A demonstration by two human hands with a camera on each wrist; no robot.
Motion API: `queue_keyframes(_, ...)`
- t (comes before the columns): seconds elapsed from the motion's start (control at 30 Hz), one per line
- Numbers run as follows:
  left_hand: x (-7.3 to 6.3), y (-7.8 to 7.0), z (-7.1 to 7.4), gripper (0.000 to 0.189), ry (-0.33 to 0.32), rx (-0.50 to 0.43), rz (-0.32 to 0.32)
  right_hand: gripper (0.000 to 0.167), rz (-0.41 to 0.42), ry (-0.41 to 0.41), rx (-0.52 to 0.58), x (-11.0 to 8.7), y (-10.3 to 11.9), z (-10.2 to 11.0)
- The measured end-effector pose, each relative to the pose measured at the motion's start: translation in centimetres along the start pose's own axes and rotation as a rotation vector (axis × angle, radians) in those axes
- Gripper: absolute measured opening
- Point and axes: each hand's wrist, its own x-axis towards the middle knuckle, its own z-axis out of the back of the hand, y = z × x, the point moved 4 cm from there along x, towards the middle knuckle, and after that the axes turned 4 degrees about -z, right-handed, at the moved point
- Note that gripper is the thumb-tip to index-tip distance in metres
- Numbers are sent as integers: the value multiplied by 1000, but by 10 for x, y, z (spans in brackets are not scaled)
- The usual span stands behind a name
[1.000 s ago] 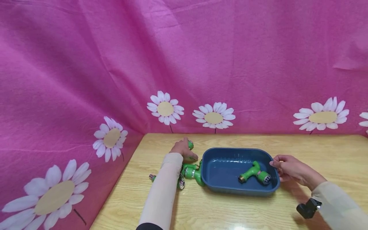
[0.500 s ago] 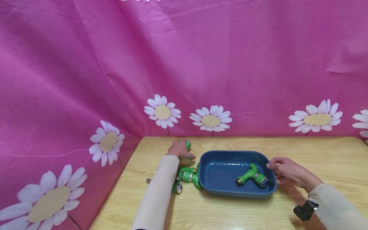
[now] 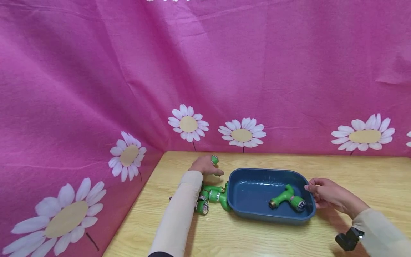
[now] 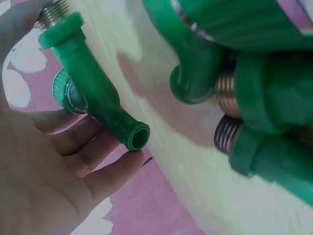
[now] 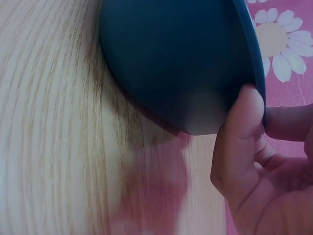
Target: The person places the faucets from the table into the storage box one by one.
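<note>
My left hand (image 3: pixel 205 166) holds a green plastic tap (image 4: pixel 90 83) at the back left of the table. In the left wrist view the thumb lies at its brass threaded end and the fingers are bent behind its body and spout. Part of the tap's knob shows beside the hand in the head view. My right hand (image 3: pixel 334 196) pinches the right rim of a dark blue tub (image 3: pixel 269 218), thumb on one side and forefinger on the other. Another green tap (image 3: pixel 284 197) lies in the tub's right half.
Several more green taps (image 3: pixel 214 196) lie in a cluster against the tub's left side, partly hidden by my left sleeve (image 3: pixel 179 210). Behind the wooden table (image 3: pixel 257 239) hangs a pink cloth (image 3: pixel 289 71) with daisies, which also runs along the left edge.
The tap in my left hand shows slightly higher relative to the tub. My right hand keeps its pinch on the tub's rim. The head view has shifted a little.
</note>
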Motion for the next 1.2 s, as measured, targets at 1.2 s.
queue_keyframes(1.2,-32,-61,28,82,-37,208,-357,15,-4,-29,43,-2,-2,1)
